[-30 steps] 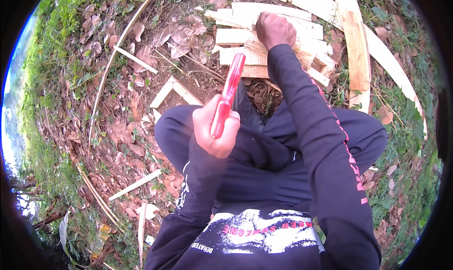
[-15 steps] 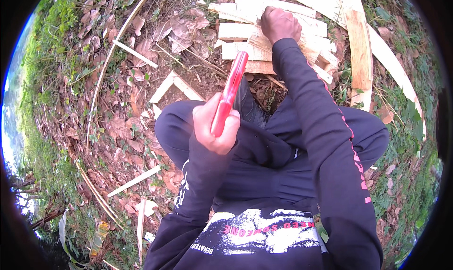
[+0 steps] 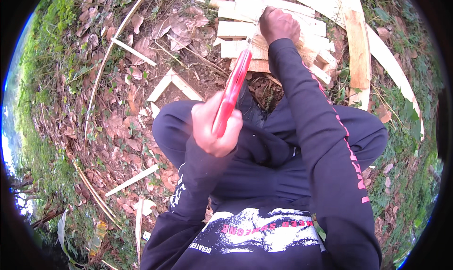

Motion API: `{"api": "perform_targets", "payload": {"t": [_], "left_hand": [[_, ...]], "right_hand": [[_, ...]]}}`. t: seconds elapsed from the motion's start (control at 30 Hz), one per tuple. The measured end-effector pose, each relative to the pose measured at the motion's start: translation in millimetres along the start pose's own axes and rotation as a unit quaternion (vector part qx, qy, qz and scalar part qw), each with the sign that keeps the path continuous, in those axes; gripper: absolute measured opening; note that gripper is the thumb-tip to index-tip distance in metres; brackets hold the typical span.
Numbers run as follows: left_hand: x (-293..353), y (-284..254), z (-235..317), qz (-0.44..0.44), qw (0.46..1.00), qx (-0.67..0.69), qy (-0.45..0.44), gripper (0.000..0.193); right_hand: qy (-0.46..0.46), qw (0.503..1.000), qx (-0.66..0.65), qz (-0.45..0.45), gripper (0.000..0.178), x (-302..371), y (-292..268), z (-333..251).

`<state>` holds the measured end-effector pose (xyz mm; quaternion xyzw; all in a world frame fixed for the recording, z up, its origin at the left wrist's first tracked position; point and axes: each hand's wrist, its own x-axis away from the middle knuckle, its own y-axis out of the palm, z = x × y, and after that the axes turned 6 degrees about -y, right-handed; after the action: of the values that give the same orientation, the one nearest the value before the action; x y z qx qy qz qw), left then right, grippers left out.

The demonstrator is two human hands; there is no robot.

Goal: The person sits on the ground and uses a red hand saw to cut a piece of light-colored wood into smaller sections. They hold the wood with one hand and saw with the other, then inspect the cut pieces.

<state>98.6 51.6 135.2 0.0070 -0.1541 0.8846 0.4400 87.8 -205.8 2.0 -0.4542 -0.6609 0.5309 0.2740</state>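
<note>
Out here it's open ground (image 3: 106,121), brown earth strewn with dry leaves, green growth (image 3: 52,48) thick toward nine and ten o'clock, bright light at the nine o'clock rim. A long curved strip (image 3: 126,21) lies at ten, an angled wooden piece (image 3: 163,87) inside it, a pale stick (image 3: 132,180) at eight, a broad plank (image 3: 357,53) at two. Just off centre toward twelve, there's the tool: a glossy red handle (image 3: 232,93) tilted toward one, a thin greyish strip at its far end. The left hand (image 3: 207,126) has its fingers wrapped round that handle. At one o'clock, the right hand (image 3: 279,25) is curled over a pile of pale wood pieces (image 3: 236,29), rough and overlapping; fingertips hidden, can't tell what they pinch.
</note>
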Motion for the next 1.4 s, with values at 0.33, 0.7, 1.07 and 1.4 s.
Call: {"api": "perform_targets", "payload": {"t": [0.33, 0.7, 1.07, 1.4], "left_hand": [[7, 3, -15, 0.026, 0.996, 0.079, -0.019, 0.009], [26, 33, -13, 0.018, 0.999, 0.021, 0.037, 0.009], [31, 35, 3, 0.034, 0.999, 0.024, -0.01, 0.009], [18, 37, -18, 0.053, 0.997, 0.026, 0.043, 0.011]], "right_hand": [[-0.002, 0.996, -0.015, -0.086, 0.05, -17, -2, 9], [0.009, 0.991, -0.007, -0.136, 0.056, -21, -10, 12], [0.001, 0.992, -0.002, -0.126, 0.053, -11, -14, 5], [-0.004, 0.994, 0.012, -0.111, 0.053, -13, -18, 2]]}}
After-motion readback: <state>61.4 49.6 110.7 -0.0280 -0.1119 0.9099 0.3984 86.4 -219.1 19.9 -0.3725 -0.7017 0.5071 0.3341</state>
